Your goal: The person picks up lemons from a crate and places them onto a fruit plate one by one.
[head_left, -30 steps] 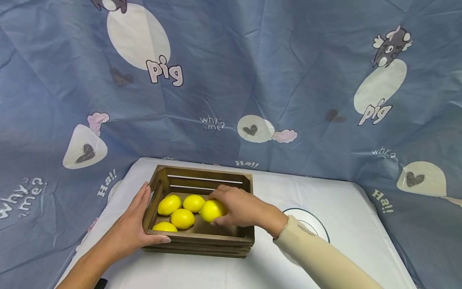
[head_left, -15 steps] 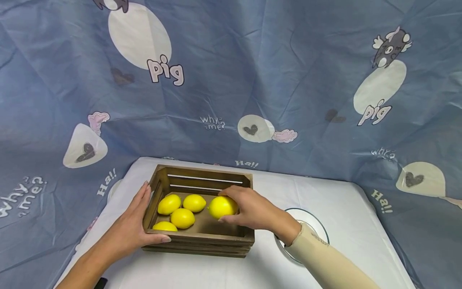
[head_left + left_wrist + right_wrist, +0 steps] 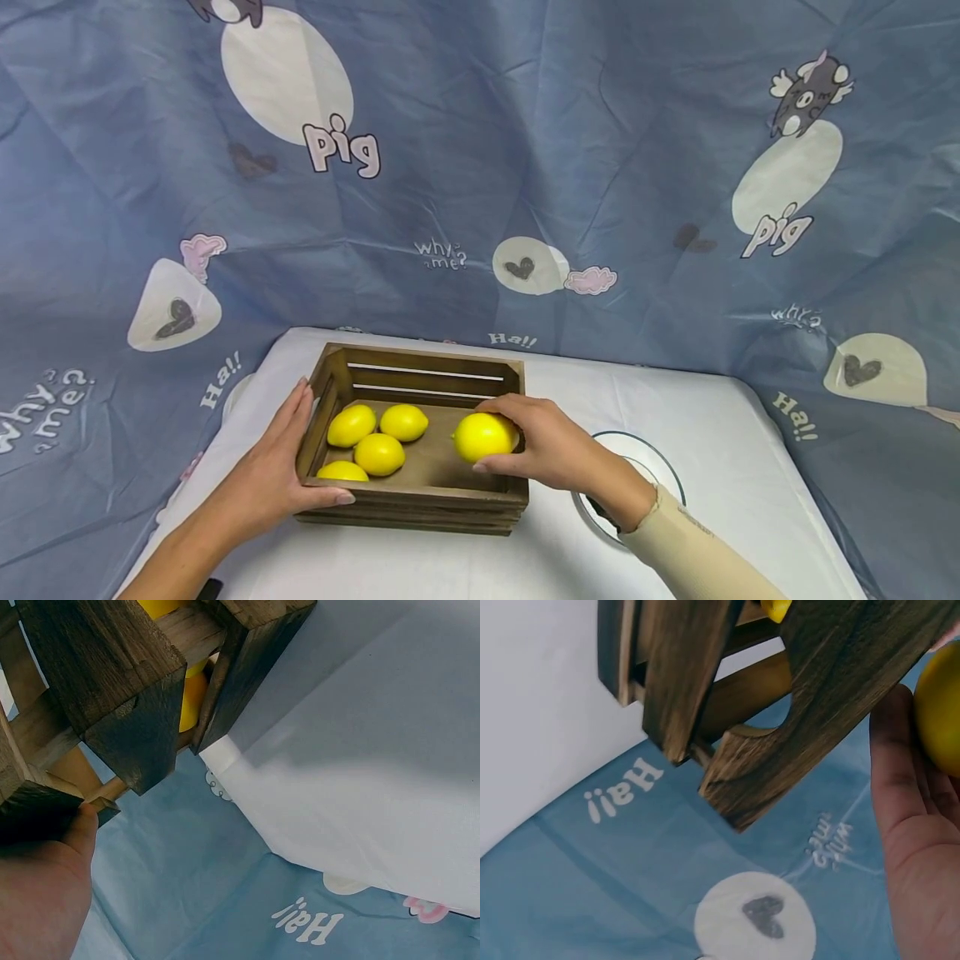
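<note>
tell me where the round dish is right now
In the head view, the round dish is on the white tabletop, to the right of the wooden crate, partly hidden beneath the right arm.

Yellow lemons (image 3: 378, 454): five showing; four lying in crate, one lemon (image 3: 483, 437) sitting in right hand (image 3: 555, 442). Slatted wooden crate (image 3: 420, 507): one. Hands: two showing, right plus left hand (image 3: 277, 467). Beige sleeve (image 3: 697, 546): one, covering right forearm. Round dark-rimmed dish (image 3: 651, 454): one, partly hiding behind right forearm. White-covered table (image 3: 727, 467): one. Blue backdrop (image 3: 637, 167): one, in head view bearing two "pig" words, three clear "Ha!!" words, two cartoon pigs, one running off top edge.
</note>
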{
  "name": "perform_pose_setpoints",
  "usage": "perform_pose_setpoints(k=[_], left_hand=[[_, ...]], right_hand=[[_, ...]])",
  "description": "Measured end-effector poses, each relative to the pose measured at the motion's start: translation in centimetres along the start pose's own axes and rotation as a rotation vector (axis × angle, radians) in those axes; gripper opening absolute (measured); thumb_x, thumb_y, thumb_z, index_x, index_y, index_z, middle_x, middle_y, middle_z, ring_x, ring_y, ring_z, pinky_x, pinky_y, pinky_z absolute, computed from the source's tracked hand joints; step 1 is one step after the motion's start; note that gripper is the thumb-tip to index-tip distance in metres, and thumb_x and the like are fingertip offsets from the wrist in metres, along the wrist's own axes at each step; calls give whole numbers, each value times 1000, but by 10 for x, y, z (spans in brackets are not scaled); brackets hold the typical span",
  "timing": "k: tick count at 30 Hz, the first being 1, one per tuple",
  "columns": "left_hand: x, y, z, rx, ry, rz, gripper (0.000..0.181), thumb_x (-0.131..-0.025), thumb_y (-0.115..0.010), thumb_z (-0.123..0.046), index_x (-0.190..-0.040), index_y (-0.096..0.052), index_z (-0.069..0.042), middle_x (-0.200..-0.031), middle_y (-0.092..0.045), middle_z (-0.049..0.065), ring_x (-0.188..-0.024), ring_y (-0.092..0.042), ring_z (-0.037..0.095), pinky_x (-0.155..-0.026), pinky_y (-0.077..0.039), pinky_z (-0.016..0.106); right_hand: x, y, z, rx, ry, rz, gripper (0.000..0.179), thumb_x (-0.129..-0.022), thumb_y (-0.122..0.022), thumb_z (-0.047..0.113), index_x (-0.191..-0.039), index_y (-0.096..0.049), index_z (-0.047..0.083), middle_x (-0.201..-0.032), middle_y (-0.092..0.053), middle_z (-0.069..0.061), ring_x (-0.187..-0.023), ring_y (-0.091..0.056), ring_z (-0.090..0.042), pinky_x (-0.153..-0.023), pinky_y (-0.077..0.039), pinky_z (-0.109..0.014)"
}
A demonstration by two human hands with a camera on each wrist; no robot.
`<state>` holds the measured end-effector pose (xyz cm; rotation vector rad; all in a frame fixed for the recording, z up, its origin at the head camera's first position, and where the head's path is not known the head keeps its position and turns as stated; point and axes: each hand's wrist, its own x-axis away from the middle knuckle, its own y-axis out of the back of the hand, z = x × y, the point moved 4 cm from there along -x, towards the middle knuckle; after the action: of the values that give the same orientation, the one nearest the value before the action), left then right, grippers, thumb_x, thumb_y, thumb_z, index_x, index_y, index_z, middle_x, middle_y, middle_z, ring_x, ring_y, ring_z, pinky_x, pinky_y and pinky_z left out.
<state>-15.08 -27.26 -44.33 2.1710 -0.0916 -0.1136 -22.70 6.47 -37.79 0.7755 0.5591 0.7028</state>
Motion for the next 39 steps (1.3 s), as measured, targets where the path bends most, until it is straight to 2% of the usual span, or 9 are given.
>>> perform_pose_setpoints(k=[9,16,19,25,29,33,39], left_hand=[[0,0,-1,0,0,6,149,-69,-84,-74,-167,2,-3,-174,12,14,-149,-23,58,-103,-36,77],[-1,0,-1,-5,-6,3,149,-69,-84,-75,-167,4,-5,-174,13,13,-149,-24,57,-103,-37,77],[-1,0,-1,-9,-8,-2,149,-69,-84,-74,-167,4,-5,-174,12,14,-149,-24,57,-103,-37,77],[0,0,-2,-1,-5,-1,150,-69,-86,-73,-167,4,-5,-174,12,14,-149,-24,57,-103,-37,77],[0,0,-2,10,-2,3,150,-68,-86,-72,-168,4,-5,-174,12,14,-149,-24,58,-103,-37,77],[0,-1,0,16,10,8,151,-67,-86,-73,-168,5,-7,-174,12,13,-149,-22,57,-103,-36,78],[0,-1,2,41,17,13,152,-67,-89,-70,-168,6,-7,-174,13,12,-152,-17,55,-106,-31,79]], right_hand=[[32,16,-14,7,-26,-107,59,-87,-88,35,-136,-65,11,-126,-69,6,-99,-64,-8,-83,-58,-29],[57,27,-30,-8,-114,-180,60,-85,-91,29,-137,-65,14,-126,-69,7,-98,-65,-9,-84,-60,-29],[68,31,-40,-5,-137,-200,61,-85,-91,26,-138,-65,10,-127,-69,4,-100,-66,-10,-86,-60,-29],[92,38,-67,30,-183,-239,58,-85,-90,24,-135,-65,6,-126,-69,2,-102,-67,-13,-87,-61,-32],[109,40,-90,80,-256,-245,56,-86,-90,23,-134,-65,7,-123,-69,3,-102,-67,-12,-89,-60,-34],[125,40,-113,124,-342,-238,58,-86,-89,20,-135,-63,3,-125,-69,-2,-104,-67,-16,-90,-60,-40],[144,37,-140,193,-422,-234,56,-87,-87,16,-134,-62,1,-122,-70,-9,-102,-66,-21,-85,-58,-47]])
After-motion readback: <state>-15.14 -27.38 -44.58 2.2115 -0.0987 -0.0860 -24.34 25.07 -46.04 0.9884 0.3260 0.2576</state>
